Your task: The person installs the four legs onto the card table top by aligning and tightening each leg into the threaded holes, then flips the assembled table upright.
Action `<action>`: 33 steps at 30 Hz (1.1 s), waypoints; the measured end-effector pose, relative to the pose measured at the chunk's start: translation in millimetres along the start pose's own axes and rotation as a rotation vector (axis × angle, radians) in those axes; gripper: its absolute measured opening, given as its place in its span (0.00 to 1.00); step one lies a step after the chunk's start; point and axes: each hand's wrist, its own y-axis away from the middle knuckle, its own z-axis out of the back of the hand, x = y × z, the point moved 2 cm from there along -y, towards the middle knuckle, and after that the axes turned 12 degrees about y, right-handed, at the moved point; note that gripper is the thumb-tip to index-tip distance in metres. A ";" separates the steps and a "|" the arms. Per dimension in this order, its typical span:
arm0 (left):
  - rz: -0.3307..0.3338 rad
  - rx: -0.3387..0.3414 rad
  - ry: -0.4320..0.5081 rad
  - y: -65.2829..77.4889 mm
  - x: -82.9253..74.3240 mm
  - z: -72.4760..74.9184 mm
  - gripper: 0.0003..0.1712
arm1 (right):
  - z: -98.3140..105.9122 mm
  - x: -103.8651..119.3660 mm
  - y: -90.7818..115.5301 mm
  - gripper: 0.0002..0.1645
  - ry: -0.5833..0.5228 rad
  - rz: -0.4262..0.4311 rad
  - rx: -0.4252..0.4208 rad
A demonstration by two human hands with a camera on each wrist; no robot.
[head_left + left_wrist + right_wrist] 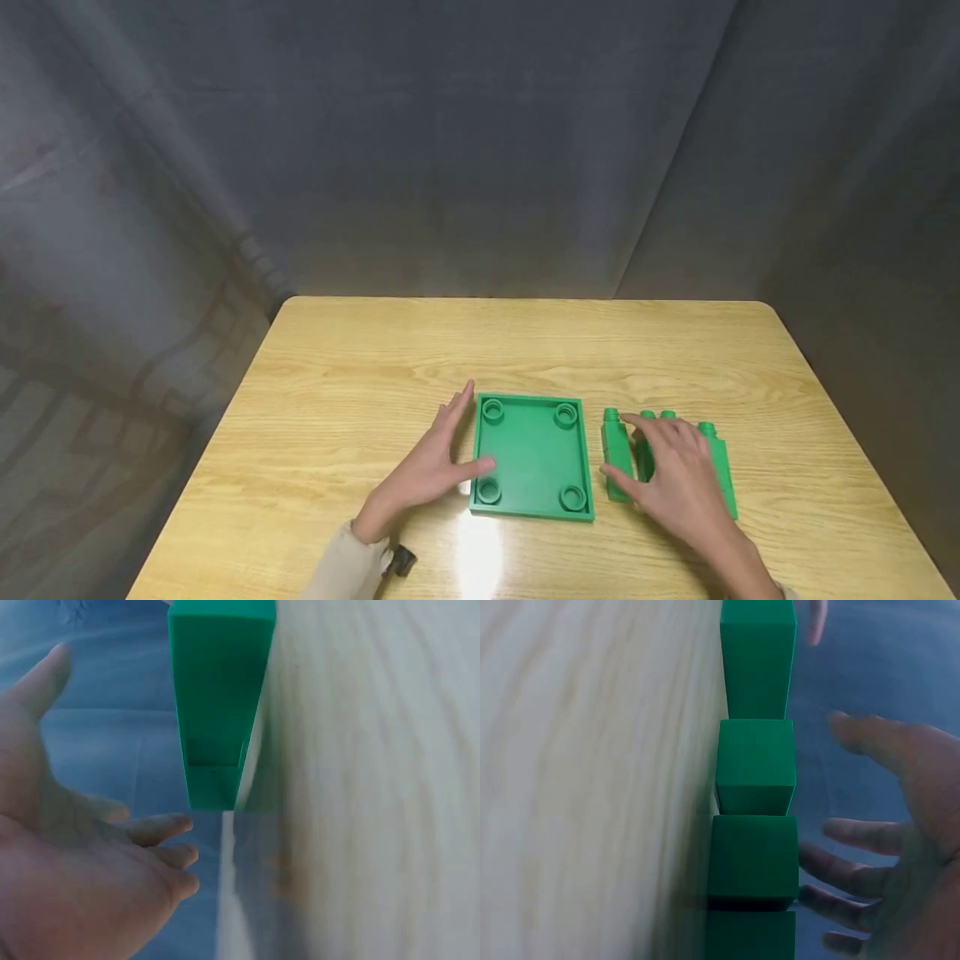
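A square green tabletop piece (531, 454) with a raised rim lies on the table, a round threaded socket in each corner. Along its left edge my left hand (427, 471) is spread, the thumb over the near left corner and the fingers beside the rim. To the right, several green block-shaped legs with threaded ends lie side by side. My right hand (678, 483) hovers over them, fingers parted and gripping nothing. Its thumb is by the leftmost leg (617, 454); the rightmost leg (722, 475) shows past the hand. The middle legs (645, 457) are partly hidden beneath it.
The light wooden table (360, 375) has rounded far corners. Dark grey cloth (465, 150) hangs behind it and at both sides. A small black piece (402, 561) shows at the left sleeve cuff (351, 562).
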 end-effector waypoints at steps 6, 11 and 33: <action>-0.006 0.014 -0.029 -1.9 15.5 4.3 0.71 | -3.4 -0.7 5.5 0.47 0.063 0.035 0.098; -0.014 0.047 -0.016 -4.3 26.3 7.4 0.72 | -2.9 -2.4 8.5 0.53 0.086 0.054 0.137; 0.005 0.114 0.014 -3.4 34.1 13.4 0.70 | -3.3 1.3 10.3 0.49 0.138 0.136 0.082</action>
